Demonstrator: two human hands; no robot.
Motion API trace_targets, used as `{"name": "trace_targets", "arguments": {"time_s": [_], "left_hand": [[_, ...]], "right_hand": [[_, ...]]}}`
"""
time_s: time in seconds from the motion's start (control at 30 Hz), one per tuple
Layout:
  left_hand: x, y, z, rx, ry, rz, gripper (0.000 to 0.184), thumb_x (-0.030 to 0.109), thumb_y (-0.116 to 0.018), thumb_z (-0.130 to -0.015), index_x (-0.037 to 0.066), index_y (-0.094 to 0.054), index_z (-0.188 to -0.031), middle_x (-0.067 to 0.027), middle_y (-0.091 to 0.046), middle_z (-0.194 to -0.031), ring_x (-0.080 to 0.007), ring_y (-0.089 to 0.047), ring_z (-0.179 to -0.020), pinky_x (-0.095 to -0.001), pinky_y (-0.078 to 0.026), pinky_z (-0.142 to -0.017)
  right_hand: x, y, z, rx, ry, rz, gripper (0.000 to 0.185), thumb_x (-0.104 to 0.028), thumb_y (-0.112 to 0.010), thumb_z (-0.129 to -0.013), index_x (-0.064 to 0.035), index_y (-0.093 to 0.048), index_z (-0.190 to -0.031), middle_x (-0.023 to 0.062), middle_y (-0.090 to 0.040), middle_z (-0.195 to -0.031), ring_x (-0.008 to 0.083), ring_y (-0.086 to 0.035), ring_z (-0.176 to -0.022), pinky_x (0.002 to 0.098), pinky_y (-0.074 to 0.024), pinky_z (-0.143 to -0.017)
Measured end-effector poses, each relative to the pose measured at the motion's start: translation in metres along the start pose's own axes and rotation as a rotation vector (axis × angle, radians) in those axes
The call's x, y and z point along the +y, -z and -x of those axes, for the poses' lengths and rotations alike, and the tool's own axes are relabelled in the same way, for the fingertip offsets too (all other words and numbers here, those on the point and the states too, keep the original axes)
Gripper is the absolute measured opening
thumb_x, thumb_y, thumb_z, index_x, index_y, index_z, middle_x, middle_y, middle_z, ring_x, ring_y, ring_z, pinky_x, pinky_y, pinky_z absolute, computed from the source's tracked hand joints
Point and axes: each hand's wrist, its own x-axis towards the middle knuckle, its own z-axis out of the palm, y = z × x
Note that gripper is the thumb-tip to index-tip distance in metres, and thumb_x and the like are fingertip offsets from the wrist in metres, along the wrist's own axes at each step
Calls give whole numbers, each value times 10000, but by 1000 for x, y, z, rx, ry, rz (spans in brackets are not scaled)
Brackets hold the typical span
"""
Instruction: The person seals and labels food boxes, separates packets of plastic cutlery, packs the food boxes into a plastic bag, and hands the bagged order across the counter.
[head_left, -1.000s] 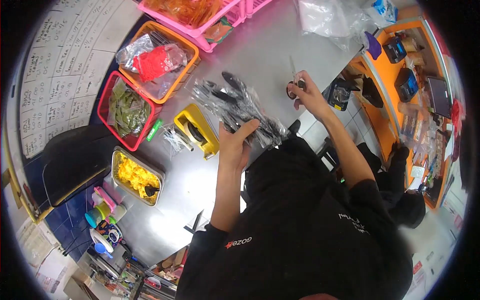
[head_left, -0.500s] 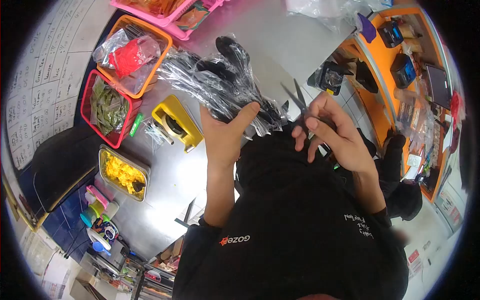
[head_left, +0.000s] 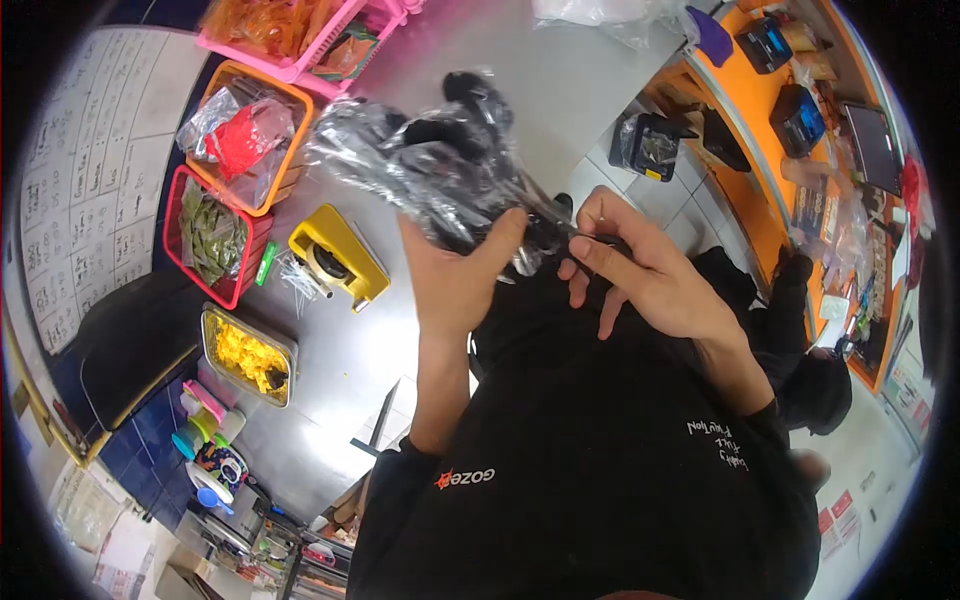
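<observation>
Scissors (head_left: 610,241) and the right hand (head_left: 660,275) had moved in against the bundle of black spoons in clear wrappers (head_left: 430,160); half a second earlier the blades stood spread just beside it. The bundle was raised over the near edge of the table (head_left: 550,85), clamped in the left hand (head_left: 455,280), thumb on top. Its long axis ran from upper left to lower right, the rounded spoon ends pointing away from the person, the narrow ends towards the body. Right-hand fingers were closed round the scissors, mostly hidden.

Left of the bundle lay a yellow tape dispenser (head_left: 372,283) and, beside that, white sticks (head_left: 298,283) and a green marker-like stick (head_left: 266,264). Farther out, an orange basket (head_left: 284,175) held a red packet (head_left: 242,138) among clear bags; a red basket (head_left: 258,245) held green leaves (head_left: 212,230). A metal tray (head_left: 293,370) contained yellow pieces (head_left: 245,352) and a black utensil (head_left: 276,379). Beyond, a pink basket (head_left: 335,45) held orange-coloured contents (head_left: 265,25).
</observation>
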Motion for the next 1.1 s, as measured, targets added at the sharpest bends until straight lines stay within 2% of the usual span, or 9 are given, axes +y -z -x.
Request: {"name": "trace_targets", "arguments": {"time_s": [0.1, 0.47, 0.63, 0.7, 0.77, 0.8, 0.9, 0.97, 1.1], "left_hand": [[3, -4, 5, 61, 39, -32, 537, -22, -880, -820, -9, -598, -1276, -81, -739, -1067, -175, -720, -943, -330, -585, -867], [-10, 17, 5, 89, -109, -99, 819, 11, -816, -843, -20, -337, -1507, -132, -588, -1314, -213, -611, -1188, -374, -513, -1045], [25, 109, -62, 238, 5, -346, 558, 57, -851, -806, -33, -616, -1303, -155, -619, -1359, -203, -613, -1205, -371, -500, -1044], [54, 156, -113, 215, -90, -562, 526, 134, -864, -772, -44, -672, -1228, -172, -663, -1348, -269, -673, -1165, -415, -525, -1036], [47, 219, -180, 280, -705, -1318, 617, 248, -863, -735, -49, -676, -1242, -208, -727, -1259, -387, -715, -1118, -461, -547, -1014], [46, 247, -208, 278, -708, -1317, 617, 248, -863, -735, -49, -676, -1242, -208, -727, -1259, -387, -715, -1118, -461, -547, -1014], [58, 290, -249, -10, -647, -1447, 720, 338, -865, -698, -31, -668, -1284, -246, -755, -1177, -458, -712, -1103, -498, -549, -1009], [93, 278, -235, 9, -128, -1576, 701, 317, -852, -703, -34, -663, -1280, -253, -752, -1193, -459, -702, -1130, -487, -545, -1003], [111, 324, -207, 163, -35, -1100, 482, 212, -838, -813, -54, -688, -1185, -147, -776, -1064, -254, -741, -969, -388, -554, -896]], "right_hand": [[0, 0, 3, 47, -31, 47, 131, -189, -541, -1122, -89, -463, -1155, 102, -637, -1018, 160, -688, -830, 282, -580, -506], [15, -10, -34, 56, 13, 43, 100, -155, -542, -1114, -93, -465, -1128, 94, -633, -1000, 161, -670, -826, 289, -587, -565], [69, 4, -132, 158, 230, 144, 182, -116, -580, -1081, -46, -542, -1245, 94, -636, -990, 184, -667, -817, 332, -560, -735], [106, 20, -185, 186, 257, 339, 195, -112, -591, -1069, -31, -573, -1246, 114, -651, -996, 221, -677, -812, 358, -560, -749], [133, 28, -232, 336, 452, 901, 179, -87, -593, -1052, -1, -620, -1207, 163, -645, -995, 290, -671, -850, 392, -547, -775], [136, 25, -246, 339, 453, 900, 179, -87, -593, -1052, -1, -620, -1207, 163, -645, -995, 290, -671, -850, 392, -547, -775], [133, 8, -273, 434, 506, 1013, 217, -110, -611, -1040, 10, -636, -1219, 228, -639, -1069, 413, -668, -925, 477, -546, -823], [117, -5, -277, 471, 458, 1030, 254, -125, -625, -1033, 12, -633, -1247, 224, -644, -1105, 457, -654, -986, 518, -537, -865], [93, -17, -274, 508, 432, 1080, 322, -117, -621, -1029, 12, -618, -1324, 218, -646, -1119, 442, -655, -1000, 502, -538, -895]]}}
